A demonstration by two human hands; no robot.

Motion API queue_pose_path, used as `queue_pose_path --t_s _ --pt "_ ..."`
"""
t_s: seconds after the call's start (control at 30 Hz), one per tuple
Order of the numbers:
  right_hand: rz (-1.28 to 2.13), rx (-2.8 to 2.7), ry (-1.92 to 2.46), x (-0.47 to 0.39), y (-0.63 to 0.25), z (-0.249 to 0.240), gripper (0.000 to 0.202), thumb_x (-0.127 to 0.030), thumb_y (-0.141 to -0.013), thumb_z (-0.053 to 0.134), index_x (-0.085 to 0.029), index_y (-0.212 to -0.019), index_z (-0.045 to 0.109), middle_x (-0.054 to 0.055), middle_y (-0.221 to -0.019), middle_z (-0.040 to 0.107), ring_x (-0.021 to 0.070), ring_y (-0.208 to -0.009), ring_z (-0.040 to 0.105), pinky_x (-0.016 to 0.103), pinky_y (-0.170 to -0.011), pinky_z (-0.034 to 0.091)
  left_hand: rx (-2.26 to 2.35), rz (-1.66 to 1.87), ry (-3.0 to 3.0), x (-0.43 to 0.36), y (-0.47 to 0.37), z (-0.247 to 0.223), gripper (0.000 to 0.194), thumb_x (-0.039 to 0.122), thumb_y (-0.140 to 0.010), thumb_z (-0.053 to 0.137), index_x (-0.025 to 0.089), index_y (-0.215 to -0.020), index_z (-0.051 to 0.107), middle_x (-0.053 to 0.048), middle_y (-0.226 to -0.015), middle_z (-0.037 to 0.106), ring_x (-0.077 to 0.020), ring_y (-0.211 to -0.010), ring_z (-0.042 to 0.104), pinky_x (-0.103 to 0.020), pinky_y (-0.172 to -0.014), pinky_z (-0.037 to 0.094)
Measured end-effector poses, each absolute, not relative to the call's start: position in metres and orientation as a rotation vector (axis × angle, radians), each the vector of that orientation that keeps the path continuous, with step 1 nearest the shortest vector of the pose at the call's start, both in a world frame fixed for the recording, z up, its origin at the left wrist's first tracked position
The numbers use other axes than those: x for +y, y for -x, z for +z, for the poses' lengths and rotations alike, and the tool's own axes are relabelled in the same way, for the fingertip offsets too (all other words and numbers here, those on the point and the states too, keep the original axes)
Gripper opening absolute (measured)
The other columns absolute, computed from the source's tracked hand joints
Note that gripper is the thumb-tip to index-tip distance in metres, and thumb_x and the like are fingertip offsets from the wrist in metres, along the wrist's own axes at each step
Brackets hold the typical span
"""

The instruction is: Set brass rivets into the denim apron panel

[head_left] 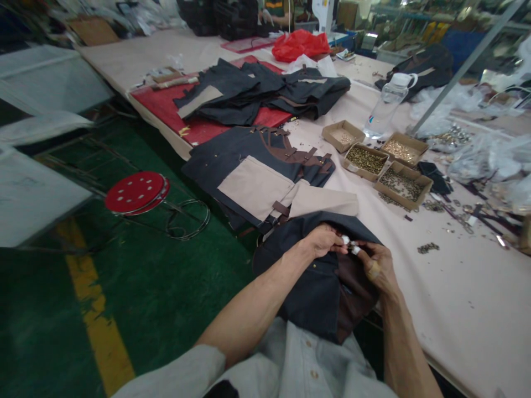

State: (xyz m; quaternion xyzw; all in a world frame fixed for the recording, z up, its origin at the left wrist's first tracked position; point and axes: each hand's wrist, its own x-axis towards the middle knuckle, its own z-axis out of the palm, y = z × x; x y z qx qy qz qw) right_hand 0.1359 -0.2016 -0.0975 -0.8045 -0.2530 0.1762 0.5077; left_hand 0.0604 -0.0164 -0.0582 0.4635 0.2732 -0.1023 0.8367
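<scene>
A dark fabric piece with brown parts hangs over the table edge against my body. My left hand pinches at its upper edge, white wrapping on a fingertip. Facing it, my right hand is closed too, with white wrapping on one finger and a yellowish band lower down. Between the fingertips sits a small, shiny metal piece, too small to name. Just beyond my hands lies a stack of dark fabric pieces with beige patches and brown straps.
Cardboard boxes of small metal parts stand at the right beside a clear water bottle. More dark fabric lies on a red board. A red round stool stands left on the green floor. Loose metal bits lie to the right.
</scene>
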Motion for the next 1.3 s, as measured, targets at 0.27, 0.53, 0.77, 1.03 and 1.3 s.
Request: queue_pose_path --t_s 0.27,0.53,0.77,1.03,1.3 --pt "0.466 -0.545 1.901 -0.201 -0.134 -0.092 0.035 -0.045 -0.075 0.074 -0.017 -0.094 0.078 0.008 -0.090 0.077 0.0263 -0.080 0.068 0.039 -0.079 0.052 0.582 -0.176 -1.203 -0.023 -0.061 -0.065 0.014 -0.004 -0.067 0.061 0.010 -0.064 0.057 0.000 -0.056 0.057 -0.0099 -0.048 0.056 -0.017 -0.040 0.042" --pt "0.531 -0.489 1.755 -0.206 -0.136 -0.103 0.035 -0.040 -0.071 0.081 -0.016 -0.095 0.076 0.008 -0.092 0.076 0.0245 -0.083 0.069 0.038 -0.081 0.052 0.580 -0.168 -1.340 -0.033 -0.058 -0.077 0.004 0.006 -0.067 0.063 0.010 -0.067 0.062 0.003 -0.047 0.052 -0.0065 -0.037 0.044 -0.016 -0.036 0.029" --pt "0.479 -0.477 1.706 -0.208 -0.133 -0.100 0.037 -0.042 -0.069 0.081 -0.016 -0.093 0.073 0.009 -0.091 0.076 0.0246 -0.080 0.069 0.038 -0.075 0.055 0.527 -0.144 -1.255 -0.041 -0.056 -0.077 0.005 0.004 -0.070 0.060 0.009 -0.069 0.062 -0.001 -0.049 0.058 -0.0114 -0.037 0.051 -0.023 -0.038 0.046" --pt "0.152 -0.508 2.100 -0.207 -0.113 -0.078 0.031 -0.047 -0.078 0.071 -0.018 -0.086 0.070 0.005 -0.071 0.070 0.0182 -0.059 0.060 0.029 -0.055 0.046 0.497 -0.158 -1.227 -0.044 -0.054 -0.078 0.007 0.002 -0.073 0.060 0.008 -0.072 0.062 -0.004 -0.053 0.063 -0.0149 -0.042 0.059 -0.026 -0.045 0.053" --pt "0.226 -0.501 2.051 -0.217 -0.112 -0.081 0.033 -0.044 -0.079 0.070 -0.017 -0.098 0.069 0.005 -0.077 0.069 0.0165 -0.058 0.058 0.028 -0.054 0.047 0.635 -0.219 -1.539 -0.050 -0.057 -0.076 0.008 0.010 -0.071 0.059 0.011 -0.075 0.066 -0.005 -0.056 0.064 -0.0166 -0.045 0.060 -0.025 -0.045 0.048"
